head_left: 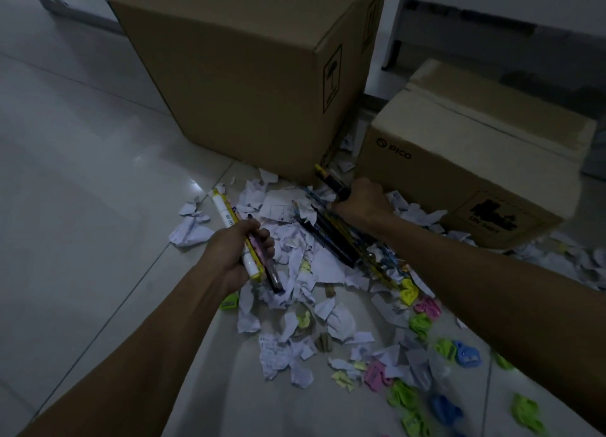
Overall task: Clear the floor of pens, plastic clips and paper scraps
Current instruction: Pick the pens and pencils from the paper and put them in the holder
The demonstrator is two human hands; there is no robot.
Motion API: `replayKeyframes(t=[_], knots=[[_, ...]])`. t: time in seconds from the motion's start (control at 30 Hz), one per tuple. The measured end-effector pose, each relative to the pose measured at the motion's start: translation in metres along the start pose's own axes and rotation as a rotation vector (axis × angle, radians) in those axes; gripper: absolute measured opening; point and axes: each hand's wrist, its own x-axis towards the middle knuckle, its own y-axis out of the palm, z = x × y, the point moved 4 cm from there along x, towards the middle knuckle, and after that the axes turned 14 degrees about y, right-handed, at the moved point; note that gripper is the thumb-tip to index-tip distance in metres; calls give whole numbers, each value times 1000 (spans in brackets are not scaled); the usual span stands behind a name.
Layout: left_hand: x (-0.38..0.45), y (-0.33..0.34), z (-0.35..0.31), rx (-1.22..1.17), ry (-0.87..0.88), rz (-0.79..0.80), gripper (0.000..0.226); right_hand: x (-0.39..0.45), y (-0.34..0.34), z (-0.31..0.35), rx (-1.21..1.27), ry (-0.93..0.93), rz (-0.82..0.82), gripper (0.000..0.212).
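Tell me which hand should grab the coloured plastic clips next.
Probably right. The right hand grips one dark pen, and the plastic clips lie under that forearm. The left hand already holds a bundle of pens, farther from them.

Two bare forearms, no sleeves, watches or rings visible; left hand and right hand ungloved.

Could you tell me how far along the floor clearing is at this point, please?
It looks early. In hand: the left hand grips a bundle of pens, and the right hand holds a dark pen beside the small box. Left: more dark pens, torn paper scraps and coloured plastic clips cover the tiles. Nothing looks cleared yet.
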Motion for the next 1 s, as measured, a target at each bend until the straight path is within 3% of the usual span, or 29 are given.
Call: replayKeyframes(t=[0.17, 0.3, 0.47, 0.57, 0.7, 0.87, 1.0], knots=[[-1, 2, -3, 49, 24, 36, 19, -1, 8, 0, -123, 9, 24, 33], [-2, 3, -1, 74, 24, 31, 17, -3, 3, -5, -28, 33, 59, 29], [-4, 13, -2, 93, 41, 37, 18, -7, -18, 0, 427, 76, 189, 12], [-4, 24, -3, 114, 36, 58, 18, -19, -39, 3, 682, 172, 273, 17], [-14, 52, -3, 183, 38, 124, 13, -29, -52, -11, 864, 337, 481, 22], [-33, 100, -1, 253, 82, 195, 14, -47, -65, -33, 1188, 394, 646, 21], [-47, 132, 8, 293, 76, 262, 9, -69, -77, -45, 1241, 369, 764, 26]])
